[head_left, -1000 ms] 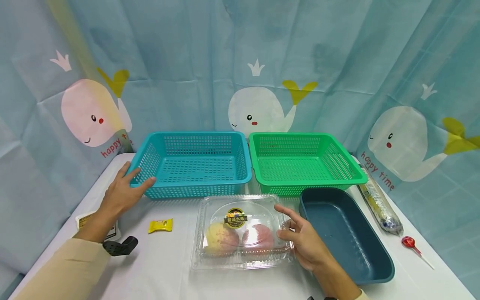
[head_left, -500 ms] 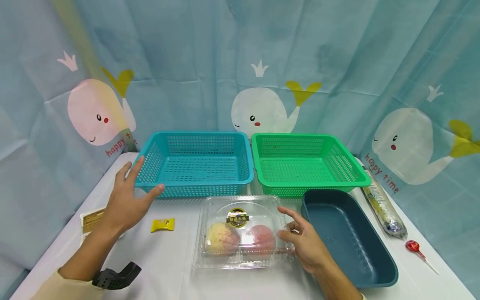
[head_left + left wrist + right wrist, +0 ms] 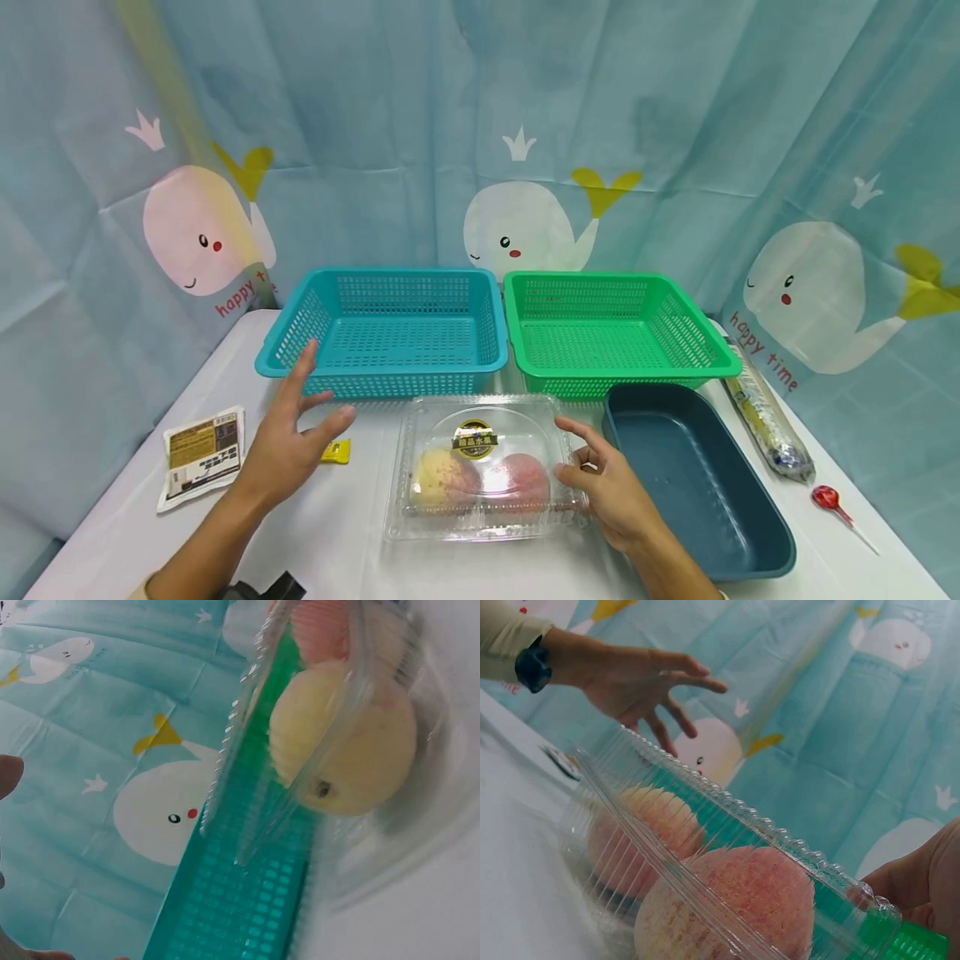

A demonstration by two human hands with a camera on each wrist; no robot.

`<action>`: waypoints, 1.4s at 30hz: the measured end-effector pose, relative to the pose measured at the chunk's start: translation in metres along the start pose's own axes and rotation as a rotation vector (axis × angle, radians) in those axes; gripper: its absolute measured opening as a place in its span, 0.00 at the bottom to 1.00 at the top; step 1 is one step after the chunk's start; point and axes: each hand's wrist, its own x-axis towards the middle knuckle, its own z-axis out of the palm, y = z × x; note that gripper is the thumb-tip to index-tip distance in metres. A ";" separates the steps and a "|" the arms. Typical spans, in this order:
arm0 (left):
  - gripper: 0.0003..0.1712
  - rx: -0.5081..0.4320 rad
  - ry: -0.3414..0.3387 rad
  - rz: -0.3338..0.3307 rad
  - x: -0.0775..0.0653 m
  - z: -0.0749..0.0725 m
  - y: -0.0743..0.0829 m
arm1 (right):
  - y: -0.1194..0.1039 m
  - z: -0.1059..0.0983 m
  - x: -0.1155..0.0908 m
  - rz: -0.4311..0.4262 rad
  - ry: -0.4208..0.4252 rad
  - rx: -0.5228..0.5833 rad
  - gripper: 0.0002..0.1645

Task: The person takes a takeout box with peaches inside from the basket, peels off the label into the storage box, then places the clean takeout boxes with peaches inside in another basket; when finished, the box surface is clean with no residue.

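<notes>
A clear plastic fruit box (image 3: 480,521) with two peaches, one yellowish (image 3: 438,479) and one pink (image 3: 522,482), lies mid-table with its lid down. At its right side, my right hand (image 3: 617,487) grips the edge; the index finger reaches over the lid and the other fingers curl at the rim. My left hand (image 3: 288,446) hangs in the air left of the box, fingers spread, holding nothing. Partly hidden behind it is a small yellow wrapped packet (image 3: 339,452). In the right wrist view, the left hand (image 3: 634,682) appears beyond the box, apart from it.
A blue basket (image 3: 382,385) and a green basket (image 3: 600,385) stand at the back. A dark blue basin (image 3: 690,483) sits right of the box. Further right lie a long plastic-wrapped package (image 3: 768,421) and a red lollipop (image 3: 827,497). A white packet (image 3: 202,454) lies far left.
My left hand has moved away from the blue basket's left rim, rightward and nearer the fruit box, uncovering the white packet. The right hand has stayed at the box's edge.
</notes>
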 end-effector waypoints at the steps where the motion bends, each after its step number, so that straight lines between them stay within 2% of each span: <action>1: 0.50 -0.008 -0.013 -0.004 -0.001 0.002 0.000 | 0.000 0.000 0.000 -0.001 0.001 -0.002 0.39; 7: 0.48 -0.035 -0.099 -0.036 -0.006 0.019 -0.002 | 0.000 0.000 -0.001 -0.006 0.014 -0.014 0.38; 13: 0.46 0.003 -0.173 -0.062 -0.008 0.033 -0.005 | -0.001 -0.001 0.000 -0.017 0.020 -0.023 0.38; 20: 0.44 -0.150 -0.286 -0.127 -0.010 0.047 -0.008 | -0.002 -0.001 0.000 -0.019 0.024 -0.031 0.38; 23: 0.44 -0.123 -0.300 -0.147 -0.011 0.052 -0.008 | -0.002 -0.001 -0.001 -0.015 0.018 -0.025 0.38; 28: 0.43 -0.038 -0.312 -0.145 -0.015 0.059 -0.009 | -0.001 0.000 -0.001 -0.012 0.016 -0.023 0.39; 36: 0.40 -0.048 -0.340 -0.149 -0.013 0.068 -0.007 | 0.000 0.000 -0.001 0.000 0.020 -0.061 0.38; 42: 0.38 -0.006 -0.330 -0.165 -0.015 0.074 -0.010 | -0.003 0.002 -0.002 0.002 0.006 -0.121 0.38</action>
